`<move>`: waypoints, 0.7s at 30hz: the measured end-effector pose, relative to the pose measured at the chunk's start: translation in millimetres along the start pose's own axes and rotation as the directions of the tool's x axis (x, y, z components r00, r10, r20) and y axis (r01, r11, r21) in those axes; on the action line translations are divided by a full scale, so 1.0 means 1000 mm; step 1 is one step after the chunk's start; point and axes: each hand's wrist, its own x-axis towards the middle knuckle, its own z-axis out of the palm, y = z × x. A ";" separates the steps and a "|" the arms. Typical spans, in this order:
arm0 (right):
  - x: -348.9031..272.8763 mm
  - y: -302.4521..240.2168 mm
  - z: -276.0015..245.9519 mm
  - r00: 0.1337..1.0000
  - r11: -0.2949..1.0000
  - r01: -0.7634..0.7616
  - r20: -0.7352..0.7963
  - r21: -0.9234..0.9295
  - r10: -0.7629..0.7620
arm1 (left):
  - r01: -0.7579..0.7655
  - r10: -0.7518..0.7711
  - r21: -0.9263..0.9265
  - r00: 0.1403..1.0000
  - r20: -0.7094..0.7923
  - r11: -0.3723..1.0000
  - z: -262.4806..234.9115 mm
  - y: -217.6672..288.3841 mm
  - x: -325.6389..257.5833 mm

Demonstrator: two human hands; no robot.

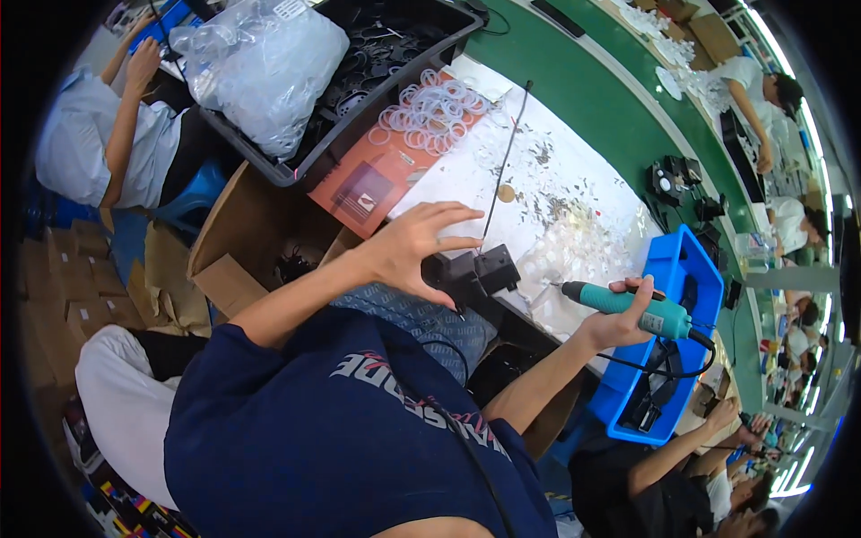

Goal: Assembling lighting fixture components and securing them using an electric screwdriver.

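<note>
My right hand (pixel 621 321) is wrapped round a teal electric screwdriver (pixel 619 305), whose tip points left over the white work surface. A black cord runs from its rear end. My left hand (pixel 421 247) is held with thumb and fingers spread apart, beside a black block-shaped device (pixel 480 273) at the table's near edge. Whether the thumb touches the device, I cannot tell. Small screws (pixel 538 152) lie scattered over the white sheet (pixel 457 193), near a thin dark rod (pixel 508 161) and a small tan disc (pixel 507 193).
Clear rings (pixel 435 112) lie on an orange sheet (pixel 359 188). Behind them a black crate (pixel 309 166) holds dark parts and a plastic bag (pixel 260 72). A blue bin (pixel 619 421) stands at right, a cardboard box (pixel 224 224) at left. Other people work nearby.
</note>
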 end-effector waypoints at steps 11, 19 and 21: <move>0.004 0.005 0.000 0.993 0.999 -0.032 -0.111 0.008 0.032 | 0.509 -0.734 -0.558 0.604 -0.312 0.655 0.037 -0.021 0.033; 0.006 0.002 0.007 0.996 0.999 -0.052 -0.074 0.007 0.052 | 0.326 -0.373 -0.189 0.865 -0.335 0.926 0.016 -0.011 0.010; 0.003 0.000 0.009 0.997 0.999 -0.015 -0.073 -0.045 0.012 | 0.365 -0.411 -0.293 0.904 -0.113 0.884 0.012 -0.015 0.012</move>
